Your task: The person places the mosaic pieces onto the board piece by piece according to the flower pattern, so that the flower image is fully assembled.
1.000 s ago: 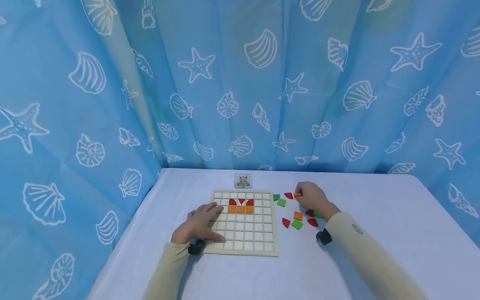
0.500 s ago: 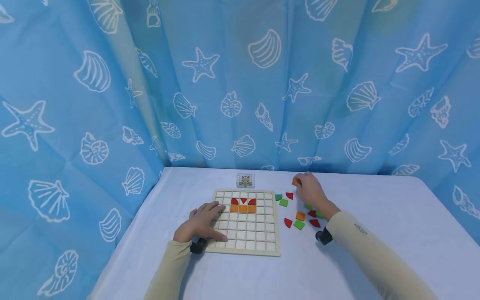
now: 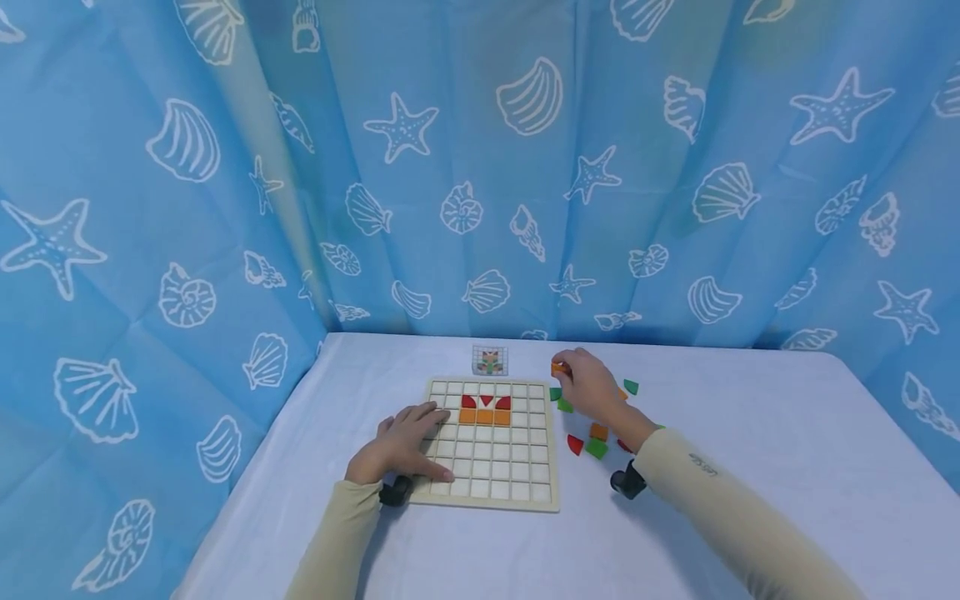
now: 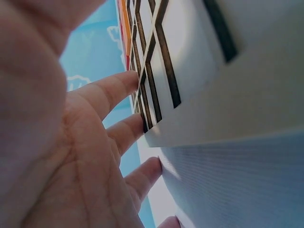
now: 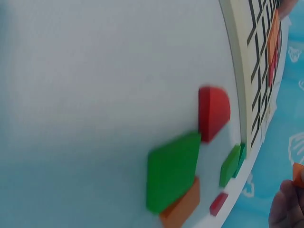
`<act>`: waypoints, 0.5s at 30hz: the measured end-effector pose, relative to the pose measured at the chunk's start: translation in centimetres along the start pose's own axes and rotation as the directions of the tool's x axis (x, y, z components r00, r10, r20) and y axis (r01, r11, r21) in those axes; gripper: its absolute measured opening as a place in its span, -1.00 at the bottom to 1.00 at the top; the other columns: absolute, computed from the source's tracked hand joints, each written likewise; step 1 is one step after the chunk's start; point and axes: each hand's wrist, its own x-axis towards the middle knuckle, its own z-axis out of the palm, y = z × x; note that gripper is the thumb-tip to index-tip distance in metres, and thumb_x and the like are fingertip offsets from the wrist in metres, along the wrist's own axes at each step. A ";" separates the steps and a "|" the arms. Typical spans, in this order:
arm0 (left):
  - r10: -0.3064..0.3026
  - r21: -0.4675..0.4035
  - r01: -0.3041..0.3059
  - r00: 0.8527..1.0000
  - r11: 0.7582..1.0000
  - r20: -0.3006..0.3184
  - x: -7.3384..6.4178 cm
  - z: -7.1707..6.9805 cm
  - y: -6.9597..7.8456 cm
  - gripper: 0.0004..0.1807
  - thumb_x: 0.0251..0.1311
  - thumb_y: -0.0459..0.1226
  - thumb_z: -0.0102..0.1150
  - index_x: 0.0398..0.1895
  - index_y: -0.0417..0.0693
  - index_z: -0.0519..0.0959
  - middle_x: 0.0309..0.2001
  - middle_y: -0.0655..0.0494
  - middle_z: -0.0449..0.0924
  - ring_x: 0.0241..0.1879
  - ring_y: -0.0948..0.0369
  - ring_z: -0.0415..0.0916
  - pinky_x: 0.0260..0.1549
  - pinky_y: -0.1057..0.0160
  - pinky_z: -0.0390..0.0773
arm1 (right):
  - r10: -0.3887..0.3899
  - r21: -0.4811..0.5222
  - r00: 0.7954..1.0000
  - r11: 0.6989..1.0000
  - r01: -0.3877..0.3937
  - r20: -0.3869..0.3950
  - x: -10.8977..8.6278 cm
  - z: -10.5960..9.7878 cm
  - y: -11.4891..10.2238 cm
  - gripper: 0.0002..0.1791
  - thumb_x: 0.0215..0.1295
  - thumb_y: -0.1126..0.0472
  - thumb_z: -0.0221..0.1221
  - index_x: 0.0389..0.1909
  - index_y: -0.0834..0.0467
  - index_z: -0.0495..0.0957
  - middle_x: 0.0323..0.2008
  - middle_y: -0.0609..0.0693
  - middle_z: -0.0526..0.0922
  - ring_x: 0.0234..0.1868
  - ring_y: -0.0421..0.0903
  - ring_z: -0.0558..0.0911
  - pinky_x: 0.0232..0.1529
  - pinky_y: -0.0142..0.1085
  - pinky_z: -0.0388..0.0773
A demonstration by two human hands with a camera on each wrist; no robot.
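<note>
My right hand (image 3: 592, 390) pinches an orange tile (image 3: 558, 367) just beyond the far right corner of the grid board (image 3: 495, 472). At the edge of the right wrist view, the fingers (image 5: 284, 206) hold that orange tile (image 5: 298, 175); its full outline is partly covered. My left hand (image 3: 402, 446) rests with spread fingers on the board's left side. Fingertips (image 4: 130, 80) touch the board's edge in the left wrist view. On the board, a row of orange squares (image 3: 485, 417) lies below two red quarter-rounds and a red triangle (image 3: 487, 400).
Behind the board stands a small pattern card (image 3: 490, 361). Right of it lie loose pieces, among them a red quarter-round (image 3: 575, 444), a green tile (image 3: 596, 448), an orange square (image 3: 598, 431) and a dark green piece (image 3: 631, 387). A blue curtain (image 3: 450, 167) hangs behind the table.
My right hand has picked the orange tile out of the loose pieces, carried it up and away, then left toward the board. My left hand has stayed in place on the board.
</note>
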 end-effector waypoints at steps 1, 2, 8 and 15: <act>-0.001 -0.002 0.001 1.000 1.000 -0.002 -0.1 0.0 0.0 0.13 -0.21 0.25 0.52 0.48 0.12 0.24 0.53 -0.02 0.10 0.50 -0.07 0.01 0.35 -0.39 0.01 | -0.003 0.018 1.000 1.000 0.003 0.009 0.0 0.2 -0.2 -0.69 0.37 0.26 0.19 0.10 0.23 0.54 -0.23 0.08 0.59 -0.27 -0.04 0.53 -0.18 -0.18 0.62; -0.001 -0.007 0.001 1.000 1.000 -0.005 -0.1 0.0 0.0 0.13 -0.21 0.24 0.52 0.48 0.12 0.24 0.53 -0.02 0.10 0.49 -0.08 0.02 0.35 -0.39 0.01 | 0.001 0.035 1.000 0.999 -0.002 0.020 0.1 0.3 -0.4 -0.68 0.38 0.25 0.18 0.11 0.22 0.53 -0.23 0.07 0.59 -0.27 -0.05 0.52 -0.19 -0.21 0.61; -0.001 -0.031 0.001 1.000 1.000 0.001 -0.4 0.0 0.1 0.13 -0.22 0.24 0.52 0.48 0.13 0.25 0.53 -0.01 0.11 0.50 -0.06 0.01 0.36 -0.38 0.01 | 0.005 0.112 0.998 0.994 -0.012 0.061 0.2 0.6 -1.4 -0.61 0.40 0.27 0.15 0.22 0.19 0.45 -0.21 0.07 0.58 -0.27 -0.05 0.53 -0.29 -0.31 0.60; -0.013 -0.020 0.013 1.000 1.000 -0.004 0.0 0.1 -0.2 0.14 -0.24 0.26 0.52 0.48 0.17 0.24 0.53 0.02 0.11 0.51 -0.05 0.00 0.38 -0.34 0.00 | -0.038 0.152 0.999 0.988 0.032 0.038 0.6 1.2 -2.6 -0.64 0.41 0.33 0.10 0.19 0.16 0.51 -0.27 0.06 0.55 -0.32 -0.07 0.47 -0.30 -0.29 0.50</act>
